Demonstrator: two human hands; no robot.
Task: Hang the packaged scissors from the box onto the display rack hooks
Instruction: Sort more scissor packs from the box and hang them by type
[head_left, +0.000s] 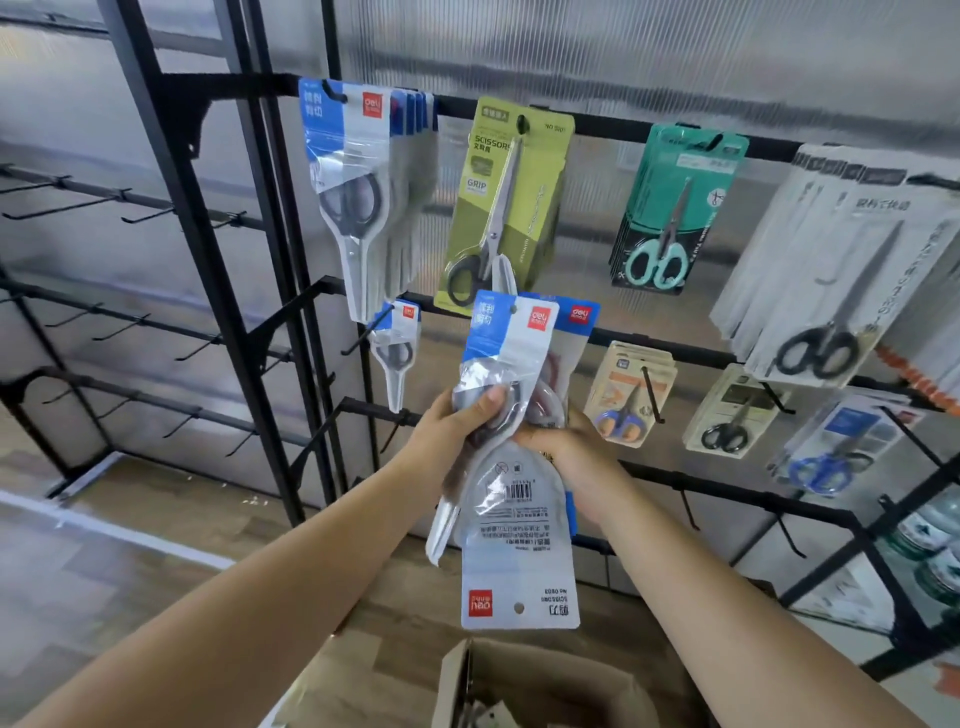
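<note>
Both hands hold blue-and-white scissor packs in front of the display rack (675, 143). Left hand (462, 421) grips an upright pack (506, 353), thumb curled over its handle bulge. Right hand (576, 457) clasps an inverted pack (519, 545) from behind. Cardboard box (524, 680) sits open below. Matching packs (363, 171) hang top left.

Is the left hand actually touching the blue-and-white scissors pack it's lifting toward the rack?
Touching. The head view shows the left hand gripping the front scissors pack, its thumb pressed flat on the clear plastic over the handles and its fingers wrapped behind.
</note>
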